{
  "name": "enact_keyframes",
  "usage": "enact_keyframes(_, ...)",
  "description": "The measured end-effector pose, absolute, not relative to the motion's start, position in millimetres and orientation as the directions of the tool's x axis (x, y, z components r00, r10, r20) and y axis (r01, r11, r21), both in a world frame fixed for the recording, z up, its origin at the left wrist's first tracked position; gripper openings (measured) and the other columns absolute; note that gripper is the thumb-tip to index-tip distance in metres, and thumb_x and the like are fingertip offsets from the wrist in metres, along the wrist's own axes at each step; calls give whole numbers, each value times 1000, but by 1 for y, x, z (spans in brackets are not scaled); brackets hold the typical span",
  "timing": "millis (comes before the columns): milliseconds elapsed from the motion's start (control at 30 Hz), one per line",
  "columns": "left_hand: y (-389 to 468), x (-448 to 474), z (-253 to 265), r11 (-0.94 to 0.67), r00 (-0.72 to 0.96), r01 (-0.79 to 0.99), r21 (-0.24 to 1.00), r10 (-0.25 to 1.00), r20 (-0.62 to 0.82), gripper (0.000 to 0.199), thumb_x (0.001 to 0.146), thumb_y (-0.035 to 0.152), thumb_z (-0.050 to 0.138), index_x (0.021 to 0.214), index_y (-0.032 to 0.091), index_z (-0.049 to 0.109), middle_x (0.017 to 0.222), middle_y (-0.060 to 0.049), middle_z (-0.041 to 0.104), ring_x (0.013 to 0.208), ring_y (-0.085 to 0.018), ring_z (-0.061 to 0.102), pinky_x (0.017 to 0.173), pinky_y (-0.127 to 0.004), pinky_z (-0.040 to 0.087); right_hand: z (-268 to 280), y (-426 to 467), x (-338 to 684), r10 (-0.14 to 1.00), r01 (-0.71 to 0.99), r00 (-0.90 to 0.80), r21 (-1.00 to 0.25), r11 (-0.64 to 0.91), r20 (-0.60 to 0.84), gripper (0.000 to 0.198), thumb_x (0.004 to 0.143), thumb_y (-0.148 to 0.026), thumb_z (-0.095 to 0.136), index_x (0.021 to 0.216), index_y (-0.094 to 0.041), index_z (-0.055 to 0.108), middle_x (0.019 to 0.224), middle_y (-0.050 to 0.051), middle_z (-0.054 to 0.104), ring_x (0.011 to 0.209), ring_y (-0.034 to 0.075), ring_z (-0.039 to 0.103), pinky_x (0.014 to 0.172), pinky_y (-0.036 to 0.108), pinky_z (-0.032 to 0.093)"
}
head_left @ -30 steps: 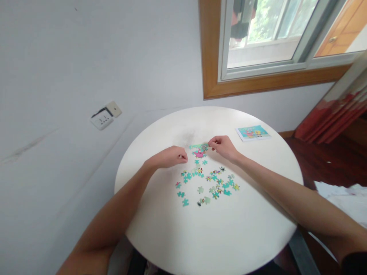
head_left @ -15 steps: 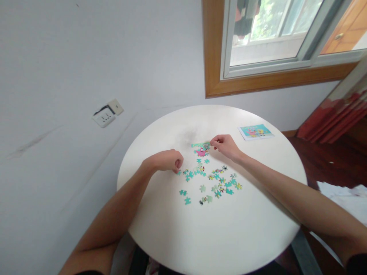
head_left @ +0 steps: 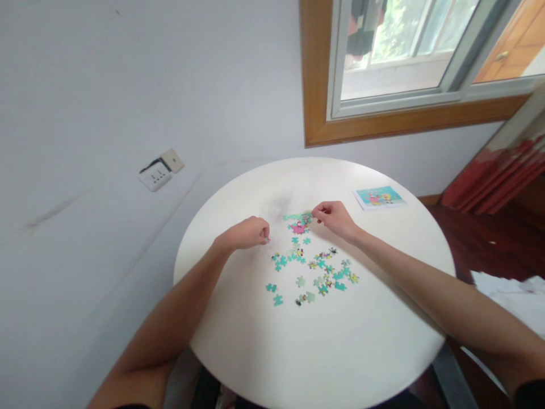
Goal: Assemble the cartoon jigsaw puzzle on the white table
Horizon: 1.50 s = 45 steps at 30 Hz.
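a: head view, left hand (head_left: 246, 233) first. condition?

b: resting on the round white table (head_left: 323, 352), fingers curled in, tips pinched on a small puzzle piece (head_left: 267, 240) with teal and a speck of pink. the piece sits at the fingertips, just left of the loose pieces (head_left: 317, 274).

a: right hand (head_left: 335, 217)?

b: also on the table, fingers bent and drawn together at the right edge of the assembled cluster (head_left: 299, 222), the joined patch with a pink figure and a teal strip. the tips touch that cluster. whether they grip a separate piece there, cannot tell; too small.

a: position of the two hands to each other?

b: apart, the cluster lying between them, nearer the right.

a: the loose pieces?

b: scattered face up on the table nearer the person than both hands, mostly teal, some with yellow and dark marks. two teal ones lie off to the left of the scatter.

a: other items?

b: a picture card (head_left: 380, 197) near the far right rim, well apart from the hands. a wall socket (head_left: 158, 172) on the wall to the left, a wood-framed window (head_left: 409, 68) above the table, red cloth (head_left: 498, 170) at far right.
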State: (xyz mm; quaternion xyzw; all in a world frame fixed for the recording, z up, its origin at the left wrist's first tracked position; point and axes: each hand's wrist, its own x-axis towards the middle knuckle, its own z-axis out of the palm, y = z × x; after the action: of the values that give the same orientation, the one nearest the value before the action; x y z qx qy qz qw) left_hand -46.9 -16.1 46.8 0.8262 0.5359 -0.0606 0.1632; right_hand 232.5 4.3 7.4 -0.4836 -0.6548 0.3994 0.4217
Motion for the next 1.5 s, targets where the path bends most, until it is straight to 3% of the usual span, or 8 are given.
enact_keyframes(167,-15,-44,46,-501,537,842,199,815,-217,14,71,10,58,79,16,67,83,-5,66,77,-17,57,69,-25,39,7,4,232,971,281,-173,-936,211,167,14,73,-23,57,70,-14,67,64,4,65,58,13,58,56,24,43)
enact_keyframes(333,-13,-48,44,-613,686,719,326,701,-194,20,71,5,49,78,16,65,81,-4,64,74,-14,56,70,-23,40,5,5,232,972,282,-162,-937,209,168,13,72,-23,57,69,-14,66,63,3,65,57,13,58,56,25,43)
enact_keyframes(500,-11,-51,39,-557,662,730,396,720,-207,34,68,6,49,96,18,65,78,-1,64,69,-13,56,63,-21,39,4,7,233,974,300,-157,-931,207,166,13,72,-23,58,69,-14,67,60,3,64,56,13,57,55,24,42)
enact_keyframes(733,-1,-55,38,-505,638,729,462,747,-189,17,78,19,58,92,18,67,82,-3,66,73,-14,58,66,-22,41,4,7,234,973,301,-161,-931,208,165,13,72,-23,57,70,-14,67,63,4,65,58,13,59,54,24,42)
enact_keyframes(867,4,-59,37,-543,664,708,451,729,-166,22,77,23,63,98,18,67,96,-5,65,82,-15,59,73,-23,43,5,7,234,974,299,-160,-932,205,163,13,73,-23,57,70,-14,66,63,4,64,57,13,58,54,24,42)
enact_keyframes(1100,7,-59,34,-579,714,665,472,679,-171,18,80,29,63,93,18,67,96,-5,60,84,-16,55,75,-24,42,4,6,234,975,308,-159,-930,200,156,15,73,-25,58,70,-14,67,62,3,64,56,13,57,55,25,42)
enact_keyframes(1300,5,-55,35,-498,675,681,537,710,-198,17,79,34,65,83,18,61,75,0,57,70,-14,51,63,-22,38,4,6,234,976,301,-161,-934,193,150,14,72,-24,57,70,-14,67,63,4,65,57,13,58,56,25,43)
enact_keyframes(1500,12,-25,8,-411,469,528,743,871,149,21,82,37,63,85,16,61,75,0,59,71,-13,54,68,-24,43,3,8,234,974,306,-163,-930,202,158,14,72,-24,57,70,-14,67,65,4,66,58,13,59,55,24,44)
